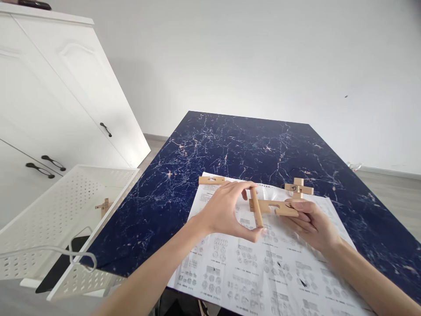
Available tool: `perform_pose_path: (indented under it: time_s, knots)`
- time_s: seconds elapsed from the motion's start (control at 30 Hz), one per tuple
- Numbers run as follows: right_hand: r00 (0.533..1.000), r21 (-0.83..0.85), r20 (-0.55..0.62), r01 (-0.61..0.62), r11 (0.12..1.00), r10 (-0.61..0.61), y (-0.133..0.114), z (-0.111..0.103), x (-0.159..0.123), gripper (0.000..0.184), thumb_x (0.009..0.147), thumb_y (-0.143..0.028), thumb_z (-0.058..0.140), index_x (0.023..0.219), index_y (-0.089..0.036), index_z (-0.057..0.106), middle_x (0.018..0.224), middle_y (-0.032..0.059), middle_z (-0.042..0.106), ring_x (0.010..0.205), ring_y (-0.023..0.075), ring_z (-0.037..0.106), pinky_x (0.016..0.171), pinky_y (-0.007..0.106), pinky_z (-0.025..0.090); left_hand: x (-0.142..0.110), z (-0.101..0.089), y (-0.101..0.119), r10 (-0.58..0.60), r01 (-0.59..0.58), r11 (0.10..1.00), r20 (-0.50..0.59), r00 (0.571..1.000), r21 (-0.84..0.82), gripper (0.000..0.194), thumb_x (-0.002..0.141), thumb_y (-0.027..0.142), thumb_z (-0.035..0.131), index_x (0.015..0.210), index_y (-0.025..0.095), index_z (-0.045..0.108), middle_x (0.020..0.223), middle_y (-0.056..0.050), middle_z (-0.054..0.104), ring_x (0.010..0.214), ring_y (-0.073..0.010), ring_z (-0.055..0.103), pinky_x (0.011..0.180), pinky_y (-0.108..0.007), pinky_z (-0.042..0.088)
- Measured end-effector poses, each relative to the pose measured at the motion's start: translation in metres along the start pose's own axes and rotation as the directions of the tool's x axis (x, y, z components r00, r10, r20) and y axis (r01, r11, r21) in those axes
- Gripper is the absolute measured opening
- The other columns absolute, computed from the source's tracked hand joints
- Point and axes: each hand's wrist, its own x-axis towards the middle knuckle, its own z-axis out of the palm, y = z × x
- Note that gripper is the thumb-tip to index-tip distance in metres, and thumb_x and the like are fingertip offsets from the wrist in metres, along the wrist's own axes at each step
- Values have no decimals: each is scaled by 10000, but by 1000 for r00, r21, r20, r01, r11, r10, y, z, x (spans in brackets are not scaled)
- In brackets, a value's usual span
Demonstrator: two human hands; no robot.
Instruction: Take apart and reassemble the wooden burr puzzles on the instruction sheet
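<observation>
My left hand (232, 208) pinches a narrow wooden puzzle piece (256, 208) by its two ends, between thumb and fingers. In my right hand (307, 219) is a flat wooden puzzle piece (283, 208) with a cut-out slot and a dark mark. The two pieces cross near the flat one's left end; whether they interlock I cannot tell. Another notched wooden piece (210, 180) lies at the sheet's upper left edge. Just behind my right hand stands a cross-shaped wooden assembly (298, 188) with a mark on it. Below both hands spreads a printed instruction sheet (243, 272) with many small diagrams.
The sheet lies on a dark blue marble-patterned table (237, 145). At the left are a white perforated basket (75, 184) with a wooden assembly (104, 206) inside, a white cable (49, 249) and a white cabinet (66, 79). A white wall (246, 61) stands behind.
</observation>
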Motion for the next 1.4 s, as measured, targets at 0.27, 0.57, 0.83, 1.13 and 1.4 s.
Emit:
perform_pose_path:
  time_s: [0.27,0.57,0.83,1.13,1.4]
  knots:
    - [993,-113,-115,21,993,-34,-7,3,-1,492,951,-525,763,676,-228,482,588,-52,351,518,112,193,477,278,164,-2,1,-4,-26,25,997,-20,999,-68,939,647,513,950,1458,275,541,1360,-94,702,1174,-317,678,1094,-520,527]
    - [993,-324,113,1,946,38,-4,7,-4,524,1071,-656,543,786,-219,601,501,-53,404,440,105,262,463,306,202,1,-1,-2,-5,-5,991,-72,997,-130,836,667,477,944,1396,275,589,1406,-95,692,1180,-315,695,1085,-505,552]
    - [997,-227,42,-49,973,60,-4,8,-4,567,1010,-558,680,606,-237,447,498,-73,255,441,101,196,474,326,159,-1,0,3,-24,25,998,6,1000,-61,914,676,484,921,1484,291,540,1415,-85,686,1155,-305,688,1090,-513,532]
    - [998,-202,-39,-52,978,45,0,6,-1,551,964,-564,739,637,-233,444,541,-78,248,458,90,156,480,320,123,0,4,-2,-5,6,1000,-39,999,9,936,670,568,932,1471,281,541,1382,-77,715,1120,-302,701,1076,-505,527]
    - [999,-169,-22,-33,985,30,2,6,-2,561,978,-557,729,624,-234,437,531,-77,236,452,88,140,470,323,131,0,3,0,8,-7,1000,-24,1000,2,932,652,511,925,1471,280,544,1379,-74,721,1107,-304,704,1100,-515,516]
